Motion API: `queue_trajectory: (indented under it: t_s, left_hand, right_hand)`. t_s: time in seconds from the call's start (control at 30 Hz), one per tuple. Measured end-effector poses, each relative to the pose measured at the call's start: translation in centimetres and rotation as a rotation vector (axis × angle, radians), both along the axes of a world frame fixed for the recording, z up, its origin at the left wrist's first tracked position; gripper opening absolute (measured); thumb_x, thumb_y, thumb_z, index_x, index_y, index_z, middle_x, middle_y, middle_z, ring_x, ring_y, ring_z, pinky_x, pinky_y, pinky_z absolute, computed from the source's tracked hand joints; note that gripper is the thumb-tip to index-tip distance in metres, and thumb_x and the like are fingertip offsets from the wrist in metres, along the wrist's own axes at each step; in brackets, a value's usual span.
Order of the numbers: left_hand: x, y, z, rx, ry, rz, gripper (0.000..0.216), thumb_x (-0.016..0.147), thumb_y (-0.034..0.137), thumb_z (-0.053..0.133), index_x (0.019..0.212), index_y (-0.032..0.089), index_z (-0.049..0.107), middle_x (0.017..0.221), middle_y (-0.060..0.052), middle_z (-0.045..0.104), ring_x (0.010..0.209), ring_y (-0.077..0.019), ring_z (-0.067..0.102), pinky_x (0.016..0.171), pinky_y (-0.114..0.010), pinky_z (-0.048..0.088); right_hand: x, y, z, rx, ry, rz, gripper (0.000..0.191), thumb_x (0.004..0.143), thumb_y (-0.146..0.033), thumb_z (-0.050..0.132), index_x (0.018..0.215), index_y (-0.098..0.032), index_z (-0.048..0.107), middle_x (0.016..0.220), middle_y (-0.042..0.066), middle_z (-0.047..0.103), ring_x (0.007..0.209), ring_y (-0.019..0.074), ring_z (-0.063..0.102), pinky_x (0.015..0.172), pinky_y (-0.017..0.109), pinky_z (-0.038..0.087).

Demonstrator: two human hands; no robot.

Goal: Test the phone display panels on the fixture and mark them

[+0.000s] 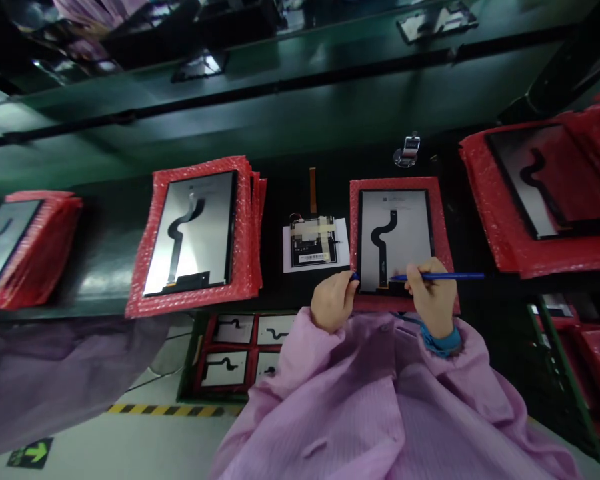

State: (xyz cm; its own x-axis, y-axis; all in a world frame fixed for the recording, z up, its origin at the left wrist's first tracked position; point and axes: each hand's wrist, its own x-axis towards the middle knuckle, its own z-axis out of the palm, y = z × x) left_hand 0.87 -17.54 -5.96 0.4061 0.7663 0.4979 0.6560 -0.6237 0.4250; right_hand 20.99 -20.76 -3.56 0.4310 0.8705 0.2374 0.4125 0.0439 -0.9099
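My right hand [434, 297] grips a blue pen [463, 275], its tip low over the lower part of a display panel [410, 233]. A black flex cable [377, 235] runs in a curve down the panel's silver back. The panel lies on a red bubble-wrap sheet [355, 200] on the dark bench. At the panel's lower left corner, my left hand [331, 301] is closed, with a small blue piece [355, 276] like a pen cap at its fingertips. Left of the panel, a taped circuit board [313, 241] rests on a white sheet [343, 250].
Bubble-wrap stacks topped by panels stand to the left [250, 267], far left [55, 253] and right [500, 247]. Behind the board lies an orange flex strip [313, 190]. A metal clip [408, 151] stands at the back. Below the bench is a panel crate [196, 353].
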Motion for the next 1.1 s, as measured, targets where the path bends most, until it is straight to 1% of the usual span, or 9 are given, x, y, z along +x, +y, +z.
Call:
queue_trajectory:
  t_s: [0.2, 0.5, 0.57, 0.7, 0.77, 0.83, 0.97, 1.03, 1.1]
  left_hand:
    - [0.1, -0.2, -0.1, 0.006, 0.018, 0.016, 0.039, 0.111, 0.034, 0.035, 0.101, 0.015, 0.067, 0.082, -0.008, 0.077, 0.073, -0.0174, 0.074, 0.069, -0.027, 0.055]
    - [0.1, -0.3, -0.4, -0.009, -0.029, 0.018, 0.035, 0.109, 0.034, 0.040, 0.103, 0.014, 0.069, 0.086, -0.010, 0.078, 0.076, -0.0191, 0.076, 0.071, -0.028, 0.057]
    - [0.0, -0.3, -0.5, -0.040, -0.037, 0.020, 0.035, 0.109, 0.035, 0.041, 0.104, 0.015, 0.069, 0.087, -0.011, 0.078, 0.077, -0.0196, 0.076, 0.072, -0.029, 0.057]
    - [0.0, -0.3, -0.5, -0.023, -0.029, 0.027, 0.034, 0.109, 0.034, 0.042, 0.103, 0.014, 0.069, 0.086, -0.010, 0.078, 0.077, -0.0188, 0.076, 0.073, -0.028, 0.057]
    - [-0.1, -0.3, -0.4, -0.006, -0.015, 0.030, 0.035, 0.109, 0.033, 0.041, 0.102, 0.014, 0.069, 0.086, -0.010, 0.078, 0.077, -0.0187, 0.076, 0.073, -0.027, 0.057]
    - [-0.1, -0.3, -0.4, 0.002, -0.001, 0.037, 0.035, 0.109, 0.034, 0.042, 0.103, 0.014, 0.070, 0.085, -0.010, 0.078, 0.076, -0.0190, 0.076, 0.073, -0.027, 0.057]
    - [-0.2, -0.3, -0.6, 0.027, 0.014, 0.050, 0.034, 0.108, 0.034, 0.044, 0.103, 0.014, 0.070, 0.084, -0.010, 0.078, 0.076, -0.0193, 0.077, 0.073, -0.027, 0.057]
    - [-0.3, -0.3, -0.9, 0.018, 0.024, 0.069, 0.037, 0.108, 0.037, 0.043, 0.102, 0.014, 0.071, 0.083, -0.010, 0.078, 0.075, -0.0196, 0.077, 0.073, -0.027, 0.057]
    - [-0.3, -0.3, -1.2, 0.001, 0.023, 0.088, 0.039, 0.108, 0.040, 0.042, 0.101, 0.015, 0.071, 0.081, -0.010, 0.078, 0.074, -0.0203, 0.076, 0.072, -0.028, 0.057]
  right_hand:
    - [0.2, 0.0, 0.5, -0.046, -0.096, 0.075, 0.044, 0.097, -0.042, 0.059, 0.060, -0.020, 0.048, 0.055, -0.003, 0.048, 0.049, 0.0083, 0.045, 0.052, 0.024, 0.035]
    - [0.0, -0.1, 0.5, -0.040, -0.137, 0.074, 0.044, 0.095, -0.040, 0.060, 0.058, -0.020, 0.046, 0.056, -0.003, 0.046, 0.051, 0.0084, 0.042, 0.053, 0.024, 0.034]
    - [0.0, -0.3, 0.3, -0.017, -0.035, 0.017, 0.043, 0.094, -0.040, 0.063, 0.060, -0.020, 0.046, 0.055, -0.003, 0.048, 0.050, 0.0085, 0.045, 0.051, 0.024, 0.034]
    - [1.0, -0.8, 0.7, 0.121, 0.405, -0.101, 0.030, 0.094, -0.043, 0.065, 0.077, -0.021, 0.054, 0.059, -0.004, 0.056, 0.046, 0.0094, 0.050, 0.044, 0.022, 0.037]
    - [2.6, -1.0, 1.4, 0.220, 0.488, -0.112, 0.023, 0.094, -0.041, 0.065, 0.086, -0.020, 0.061, 0.065, -0.001, 0.061, 0.051, 0.0114, 0.056, 0.046, 0.023, 0.041]
    - [4.9, -1.0, 2.4, 0.327, 0.442, -0.154, 0.017, 0.088, -0.035, 0.070, 0.087, -0.019, 0.065, 0.069, 0.001, 0.065, 0.056, 0.0126, 0.060, 0.051, 0.025, 0.046]
    - [11.6, -0.3, 4.1, 0.529, 0.224, -0.358, 0.017, 0.076, -0.020, 0.073, 0.080, -0.020, 0.057, 0.064, -0.005, 0.054, 0.050, 0.0083, 0.052, 0.050, 0.024, 0.041]
    - [15.4, 0.5, 4.6, 0.532, 0.115, -0.497, 0.017, 0.080, -0.013, 0.065, 0.078, -0.022, 0.051, 0.062, -0.007, 0.047, 0.045, 0.0060, 0.047, 0.047, 0.023, 0.034]
    - [18.9, 1.5, 4.9, 0.404, -0.017, -0.612, 0.026, 0.082, -0.007, 0.062, 0.076, -0.024, 0.044, 0.060, -0.009, 0.044, 0.043, 0.0046, 0.045, 0.048, 0.023, 0.031]
